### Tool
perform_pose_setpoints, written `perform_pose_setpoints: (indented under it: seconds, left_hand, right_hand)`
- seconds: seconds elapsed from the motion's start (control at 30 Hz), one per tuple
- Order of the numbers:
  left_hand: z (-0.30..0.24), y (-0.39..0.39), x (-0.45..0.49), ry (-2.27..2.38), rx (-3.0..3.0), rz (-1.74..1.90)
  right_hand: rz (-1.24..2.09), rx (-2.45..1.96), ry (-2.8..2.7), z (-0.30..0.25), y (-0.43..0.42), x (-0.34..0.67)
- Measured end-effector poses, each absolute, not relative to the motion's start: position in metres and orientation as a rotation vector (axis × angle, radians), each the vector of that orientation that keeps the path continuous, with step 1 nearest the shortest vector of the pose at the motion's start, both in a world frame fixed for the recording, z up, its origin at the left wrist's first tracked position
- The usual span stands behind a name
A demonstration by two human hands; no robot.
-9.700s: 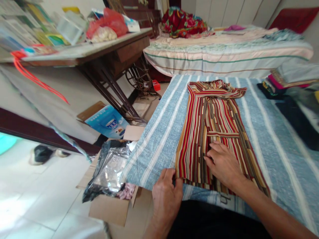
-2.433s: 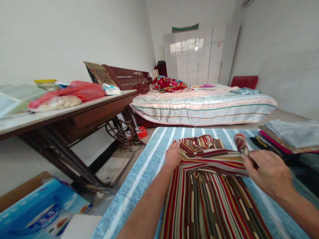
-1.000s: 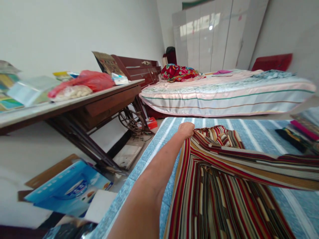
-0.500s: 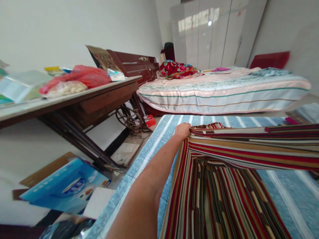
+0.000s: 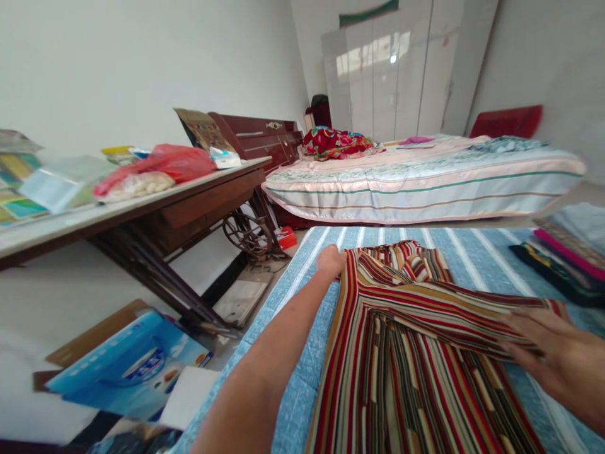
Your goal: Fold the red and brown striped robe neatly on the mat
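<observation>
The striped garment [image 5: 416,369] lies on the blue-and-white cloth [image 5: 276,337] directly before the wearer, its lower part running out of my view at the bottom edge. One sleeve [image 5: 439,306] is laid across the upper body toward the right, overhanging the garment's side; I note slight creases along it.

Left hand [image 5: 329,260]: at the upper left corner, fingers curled in and, as far as I can judge, pinching the fabric; the fingertips are hidden from me. Right hand [image 5: 560,347]: fingers extended and loosely spread, palm down over the sleeve's outer end, gripping nothing that I can see. Blur prevents me from confirming how firmly it presses.

Assessment: I judge the step to be flattening the sleeve. I would keep the left corner anchored, sweep the right palm lightly outward, and avoid dragging the layers underneath.

Surroundings: a folded stack [image 5: 574,258] beyond the right hand; a table [image 5: 212,205] and blue carton [image 5: 137,366] to the left; a bed [image 5: 425,192] beyond.
</observation>
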State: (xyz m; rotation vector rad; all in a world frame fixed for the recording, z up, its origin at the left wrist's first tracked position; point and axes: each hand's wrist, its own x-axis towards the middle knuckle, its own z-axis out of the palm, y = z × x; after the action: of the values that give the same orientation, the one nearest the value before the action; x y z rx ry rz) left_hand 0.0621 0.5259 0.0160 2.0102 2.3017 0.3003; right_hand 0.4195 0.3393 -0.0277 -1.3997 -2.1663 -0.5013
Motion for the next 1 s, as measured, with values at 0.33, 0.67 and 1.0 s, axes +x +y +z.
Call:
perform_pose_setpoints:
  seconds: [0.33, 0.67, 1.0]
  left_hand:
    - [-0.004, 0.54, 0.057, 2.242, 1.68, 0.434]
    - [-0.001, 0.539, 0.06, 2.285, 1.856, 0.457]
    - [-0.003, 0.534, 0.059, 2.308, 1.965, 0.399]
  right_hand:
    - [-0.663, -1.408, -2.256, -0.048, 0.335, 0.38]
    - [-0.803, -1.428, -2.157, -0.027, 0.331, 0.377]
    - [-0.792, -1.469, -2.131, -0.026, 0.328, 0.378]
